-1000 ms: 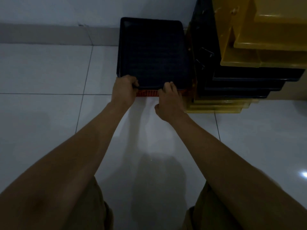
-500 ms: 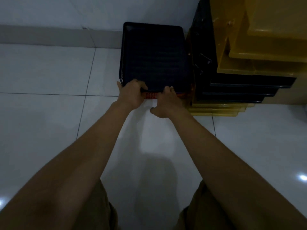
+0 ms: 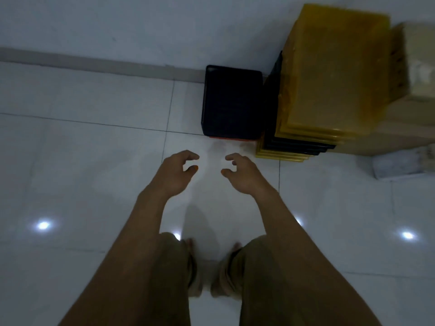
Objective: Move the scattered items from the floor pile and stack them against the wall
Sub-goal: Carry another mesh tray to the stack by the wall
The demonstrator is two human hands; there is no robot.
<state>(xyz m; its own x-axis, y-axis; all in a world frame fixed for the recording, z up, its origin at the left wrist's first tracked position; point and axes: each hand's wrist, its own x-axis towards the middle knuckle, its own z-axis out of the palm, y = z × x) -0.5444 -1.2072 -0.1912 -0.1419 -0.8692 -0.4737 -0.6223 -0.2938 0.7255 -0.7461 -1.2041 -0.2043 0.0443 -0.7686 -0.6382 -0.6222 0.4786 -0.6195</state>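
Black tray (image 3: 231,102) beside yellow stack (image 3: 329,74)

No legible text anywhere.

Dim room, glossy white tile floor (image 3: 82,161) w/ dark grout lines, ceiling-light glints lower left & right, pale wall (image 3: 141,24) across top, grey skirting (image 3: 94,63) along its base

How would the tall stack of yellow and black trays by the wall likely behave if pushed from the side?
The tall stack looks apt to shift or tip: its layers sit unevenly, edges stepped out at the front. The trays look like thin rigid plastic, so probably light, and may slide on the glossy tiled floor. The low black tray beside it seems steadier.
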